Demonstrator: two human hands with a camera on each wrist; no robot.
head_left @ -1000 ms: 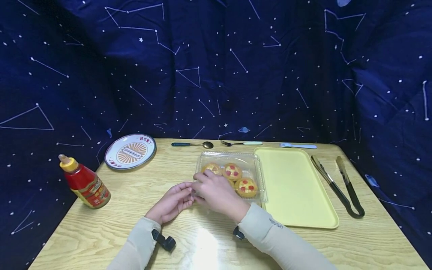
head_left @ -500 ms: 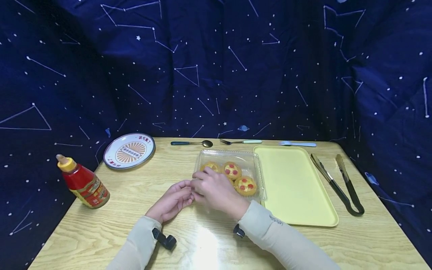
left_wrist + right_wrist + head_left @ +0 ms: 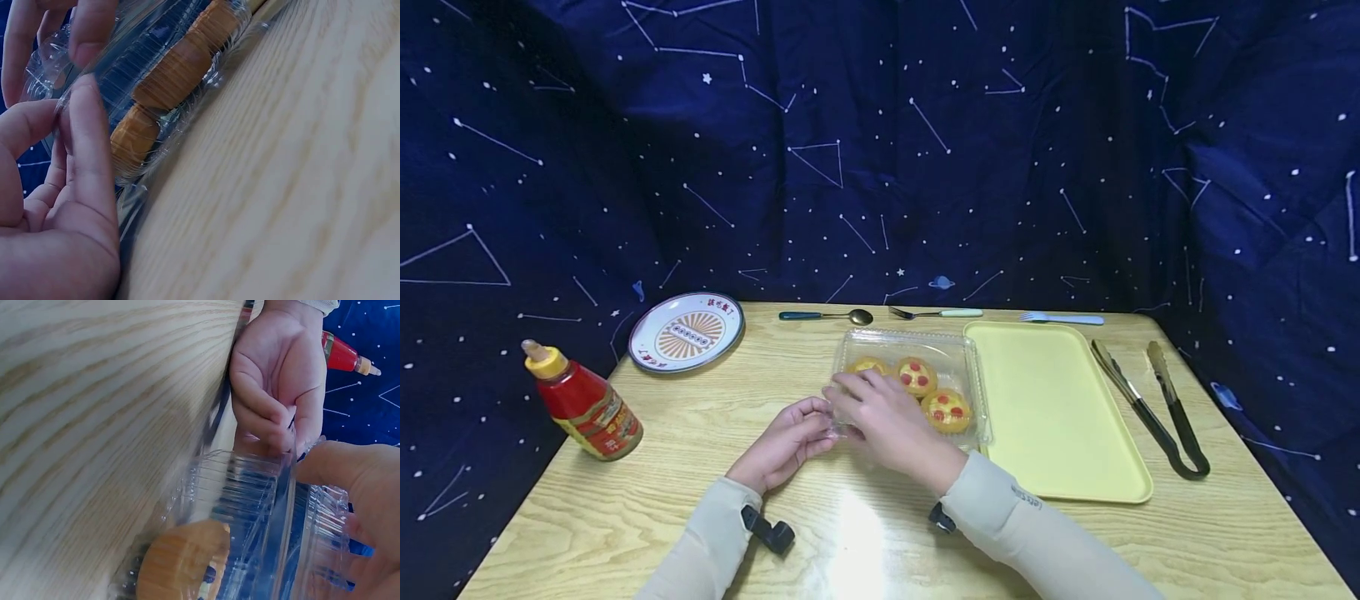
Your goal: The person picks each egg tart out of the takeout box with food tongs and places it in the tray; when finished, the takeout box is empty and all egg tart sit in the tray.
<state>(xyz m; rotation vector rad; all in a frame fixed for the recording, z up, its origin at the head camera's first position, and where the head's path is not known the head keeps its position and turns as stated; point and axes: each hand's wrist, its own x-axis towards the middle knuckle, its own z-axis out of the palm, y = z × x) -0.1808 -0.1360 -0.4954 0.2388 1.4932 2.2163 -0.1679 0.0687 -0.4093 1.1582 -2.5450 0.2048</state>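
In the head view, a clear plastic clamshell container (image 3: 955,354) lies on the table with several round mini pizzas (image 3: 946,411) inside, topped with red dots. My left hand (image 3: 786,442) is at its near left corner, and the left wrist view shows that thumb and forefinger pinching the plastic rim (image 3: 62,115). My right hand (image 3: 887,417) reaches over the same corner and covers part of the food. In the right wrist view, the right thumb (image 3: 331,462) lies at the rim, while the other fingers curl around the container's lid (image 3: 322,519).
A yellow tray (image 3: 1052,417) lies right of the container, then black-handled tongs (image 3: 1165,417). Behind are a spoon (image 3: 827,316), a fork (image 3: 936,313) and a blue fork (image 3: 1063,318). At left are a plate (image 3: 687,332) and a red sauce bottle (image 3: 587,400).
Both hands stay at the container's near left corner. The right hand has shifted slightly to the right, and the left fingertips have followed a little. The container keeps its place on the table.
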